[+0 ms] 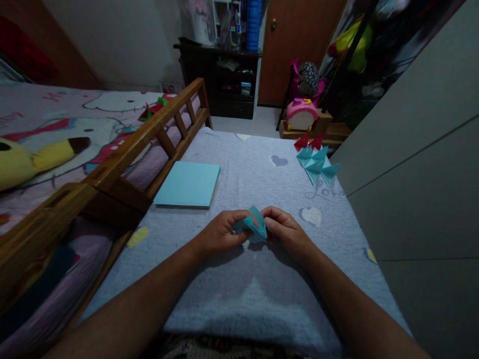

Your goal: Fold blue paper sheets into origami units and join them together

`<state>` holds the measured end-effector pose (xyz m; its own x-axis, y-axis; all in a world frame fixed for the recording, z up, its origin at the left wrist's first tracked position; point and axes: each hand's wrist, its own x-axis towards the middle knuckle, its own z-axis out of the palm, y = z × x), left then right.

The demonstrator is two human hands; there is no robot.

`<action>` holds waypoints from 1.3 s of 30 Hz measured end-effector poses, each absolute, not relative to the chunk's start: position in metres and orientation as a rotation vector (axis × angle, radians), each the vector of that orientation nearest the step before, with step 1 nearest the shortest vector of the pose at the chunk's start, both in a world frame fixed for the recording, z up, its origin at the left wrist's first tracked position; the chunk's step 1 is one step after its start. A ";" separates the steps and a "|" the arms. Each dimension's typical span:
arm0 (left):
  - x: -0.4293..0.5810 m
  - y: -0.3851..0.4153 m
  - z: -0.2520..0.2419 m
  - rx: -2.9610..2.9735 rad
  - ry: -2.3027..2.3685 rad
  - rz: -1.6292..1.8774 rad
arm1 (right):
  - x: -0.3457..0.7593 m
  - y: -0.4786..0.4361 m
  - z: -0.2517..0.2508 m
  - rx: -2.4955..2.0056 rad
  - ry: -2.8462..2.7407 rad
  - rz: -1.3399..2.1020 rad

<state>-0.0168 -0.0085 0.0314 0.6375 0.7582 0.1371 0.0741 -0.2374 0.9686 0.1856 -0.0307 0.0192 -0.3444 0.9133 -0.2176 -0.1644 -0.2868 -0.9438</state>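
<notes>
A small folded piece of light blue paper (256, 229) is held up between both hands, above the cloth-covered surface. My left hand (225, 232) pinches its left side between thumb and fingers. On the right, my right hand (284, 228) has its thumb and index finger closed on the paper's right edge. Parts of the paper are hidden behind the fingers. A stack of square blue paper (189, 184) lies to the left, beyond my left hand.
Several folded blue paper shapes (316, 162) stand at the far right, with red ones (302, 142) behind them. A wooden rail (130, 142) runs along the left side. A pale cabinet (422, 164) borders the right side.
</notes>
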 end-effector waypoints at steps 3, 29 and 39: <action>-0.017 -0.008 0.030 1.693 0.674 0.749 | 0.187 -0.031 0.018 -1.032 -1.150 1.759; -0.022 -0.009 0.027 2.186 0.865 0.873 | 0.192 -0.030 0.017 -1.075 -1.629 1.435; -0.011 -0.012 0.011 1.685 0.953 1.006 | 0.188 -0.032 0.011 -1.080 -1.532 1.454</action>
<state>-0.0114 -0.0120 0.0113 0.3653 0.9086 0.2027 0.1531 -0.2734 0.9496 0.1876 -0.0324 0.0109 -0.3622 0.9316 -0.0301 0.0789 -0.0016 -0.9969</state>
